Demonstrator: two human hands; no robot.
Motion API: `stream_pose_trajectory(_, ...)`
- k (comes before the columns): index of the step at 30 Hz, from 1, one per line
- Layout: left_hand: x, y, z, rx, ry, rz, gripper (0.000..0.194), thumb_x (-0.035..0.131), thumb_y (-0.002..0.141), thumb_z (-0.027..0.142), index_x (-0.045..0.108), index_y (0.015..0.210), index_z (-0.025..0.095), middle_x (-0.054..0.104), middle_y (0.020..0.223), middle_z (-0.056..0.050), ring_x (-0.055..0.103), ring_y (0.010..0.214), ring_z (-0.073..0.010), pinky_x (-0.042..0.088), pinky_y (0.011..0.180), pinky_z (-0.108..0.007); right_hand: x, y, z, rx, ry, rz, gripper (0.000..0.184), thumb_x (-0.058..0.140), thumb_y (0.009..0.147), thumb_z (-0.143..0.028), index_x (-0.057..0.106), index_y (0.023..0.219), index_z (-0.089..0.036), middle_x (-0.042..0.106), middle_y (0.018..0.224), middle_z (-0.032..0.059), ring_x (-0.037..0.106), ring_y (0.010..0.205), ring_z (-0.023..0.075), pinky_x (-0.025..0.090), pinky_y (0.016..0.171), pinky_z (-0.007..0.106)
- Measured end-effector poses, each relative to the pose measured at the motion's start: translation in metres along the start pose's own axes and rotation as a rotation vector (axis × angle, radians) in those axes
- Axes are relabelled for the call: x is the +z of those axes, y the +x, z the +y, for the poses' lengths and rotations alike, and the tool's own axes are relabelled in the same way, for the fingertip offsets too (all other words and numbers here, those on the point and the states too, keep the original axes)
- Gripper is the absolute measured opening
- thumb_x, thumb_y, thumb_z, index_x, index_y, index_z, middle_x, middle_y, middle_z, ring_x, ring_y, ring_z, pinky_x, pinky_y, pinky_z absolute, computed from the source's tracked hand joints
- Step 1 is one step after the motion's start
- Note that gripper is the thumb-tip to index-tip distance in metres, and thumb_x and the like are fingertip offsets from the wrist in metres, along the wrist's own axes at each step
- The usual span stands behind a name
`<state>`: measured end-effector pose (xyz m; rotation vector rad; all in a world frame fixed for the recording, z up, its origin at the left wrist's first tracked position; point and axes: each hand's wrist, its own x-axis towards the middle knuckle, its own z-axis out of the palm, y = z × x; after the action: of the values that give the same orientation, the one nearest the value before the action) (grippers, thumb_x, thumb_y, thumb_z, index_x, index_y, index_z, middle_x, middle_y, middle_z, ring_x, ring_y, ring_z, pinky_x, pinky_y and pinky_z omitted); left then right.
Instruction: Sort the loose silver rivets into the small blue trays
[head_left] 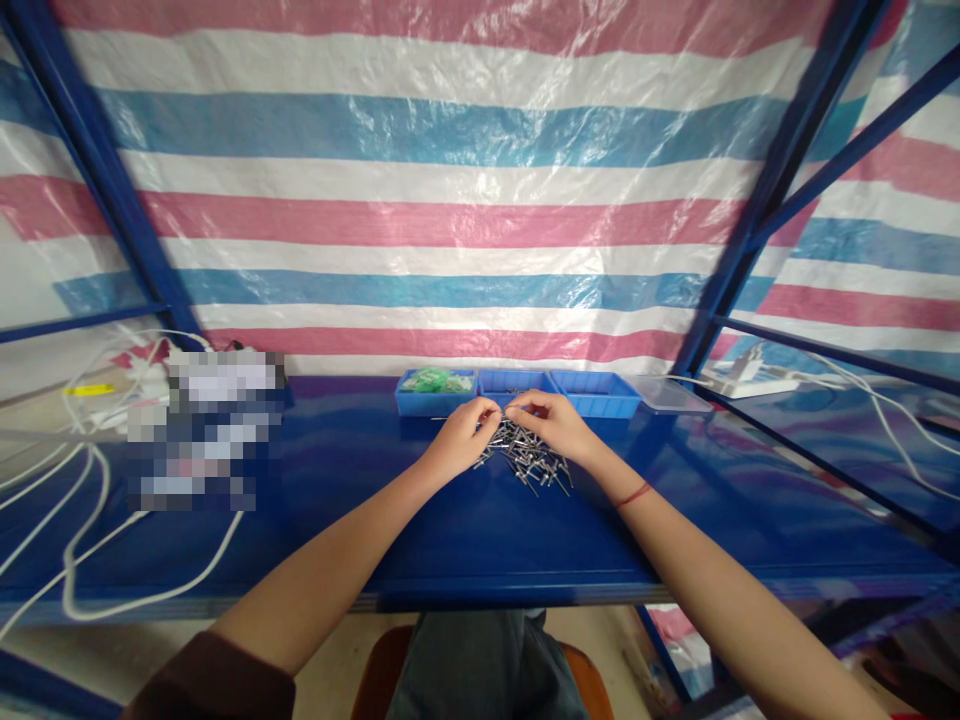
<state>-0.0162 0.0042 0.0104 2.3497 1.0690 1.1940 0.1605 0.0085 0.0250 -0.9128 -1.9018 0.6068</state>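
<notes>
Metal pins: loose heap of thin silvery pcs [531, 458], approx. mid-table, under & between both hands, just in front of the bins; they lie at all angles, some crossing.
L hand: [459, 440] at heap's L edge, thumb & index tips drawn together; can't tell from my feed if a pin is pinched there.
R hand: [553, 422] over heap's R side, fingers curled, tips near L hand's; grip content also too small for me to tell.
R wrist: thin red string [634, 495].
Bins: 3 blue, in a row behind the hands. L bin [433, 404] has green & white stuff [433, 380]; mid bin [519, 381], partly hidden by R hand, has a few small dark bits; R bin [609, 406] is next along.
R of bins: clear plastic lid or tray [669, 395], then white pwr strip [757, 384].
Table: glossy blue [341, 440]; white cables [68, 575] at far L, beside a pixelated patch.
Backdrop: striped tarp [450, 222], blue frame post [810, 130] at R.
</notes>
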Motion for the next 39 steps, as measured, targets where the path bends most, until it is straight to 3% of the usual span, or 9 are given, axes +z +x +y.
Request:
stream_pose_trajectory(11, 0.006, -0.002, 0.0, 0.054, 0.026, -0.045, 0.02, 0.042, 0.088, 0.033, 0.053, 0.088, 0.017, 0.058, 0.081, -0.002, 0.055, 0.077, -0.0149, 0.043, 0.068, -0.026, 0.003, -0.002, -0.007, 0.015, 0.08, 0.065, 0.024, 0.066, 0.07, -0.039, 0.064, 0.073, -0.016, 0.066, 0.076, 0.0043, 0.056, 0.066, 0.0135, 0.044, 0.063, 0.027)
stream_pose_trajectory(21, 0.003, 0.001, -0.002, -0.008, -0.011, 0.149, 0.01, 0.054, 0.08, 0.026, 0.055, 0.085, 0.017, 0.06, 0.085, -0.002, 0.057, 0.08, -0.0146, 0.046, 0.072, -0.027, 0.001, -0.001, -0.002, -0.012, -0.001, 0.084, 0.023, 0.065, 0.071, -0.037, 0.067, 0.08, -0.016, 0.064, 0.077, 0.0037, 0.054, 0.064, 0.0121, 0.043, 0.06, 0.026)
stream_pose_trajectory(27, 0.003, 0.001, -0.004, 0.022, 0.015, 0.154, 0.014, 0.054, 0.081, 0.03, 0.054, 0.088, 0.018, 0.06, 0.087, -0.003, 0.058, 0.081, -0.015, 0.047, 0.074, -0.028, -0.004, 0.002, 0.001, -0.033, -0.142, 0.02, 0.021, 0.056, 0.077, -0.035, 0.067, 0.077, -0.017, 0.067, 0.078, 0.0043, 0.058, 0.07, 0.0141, 0.044, 0.064, 0.027)
stream_pose_trajectory(31, -0.003, 0.001, -0.004, 0.049, 0.152, 0.085, 0.022, 0.05, 0.084, 0.032, 0.054, 0.1, 0.018, 0.061, 0.092, -0.005, 0.057, 0.089, -0.0177, 0.045, 0.082, -0.033, -0.028, 0.006, 0.015, 0.138, -0.283, 0.274, 0.023, 0.053, 0.078, -0.034, 0.067, 0.077, -0.016, 0.069, 0.081, 0.0063, 0.06, 0.07, 0.0164, 0.044, 0.067, 0.028)
stream_pose_trajectory(34, -0.013, 0.002, -0.003, 0.03, 0.331, 0.0, 0.024, 0.044, 0.087, 0.033, 0.056, 0.102, 0.02, 0.06, 0.098, -0.006, 0.054, 0.098, -0.0211, 0.042, 0.087, -0.036, -0.055, 0.004, 0.029, 0.294, -0.596, 0.477, 0.024, 0.051, 0.078, -0.032, 0.068, 0.079, -0.014, 0.068, 0.079, 0.0088, 0.06, 0.07, 0.0193, 0.043, 0.069, 0.03)
stream_pose_trajectory(37, -0.025, 0.001, -0.002, -0.045, 0.478, -0.095, 0.032, 0.042, 0.087, 0.04, 0.056, 0.107, 0.021, 0.057, 0.109, -0.009, 0.05, 0.107, -0.0256, 0.041, 0.089, -0.04, -0.074, 0.0, 0.034, 0.372, -0.822, 0.54, 0.032, 0.051, 0.078, -0.035, 0.067, 0.094, -0.012, 0.065, 0.089, 0.0135, 0.06, 0.079, 0.0238, 0.043, 0.071, 0.033)
stream_pose_trajectory(39, -0.032, -0.002, -0.003, -0.117, 0.536, -0.177, 0.043, 0.041, 0.084, 0.05, 0.054, 0.113, 0.021, 0.053, 0.118, -0.011, 0.046, 0.112, -0.0294, 0.039, 0.091, -0.043, -0.077, -0.002, 0.03, 0.375, -0.861, 0.551, 0.034, 0.048, 0.079, -0.034, 0.065, 0.099, -0.013, 0.064, 0.093, 0.0143, 0.06, 0.081, 0.0238, 0.042, 0.071, 0.032)
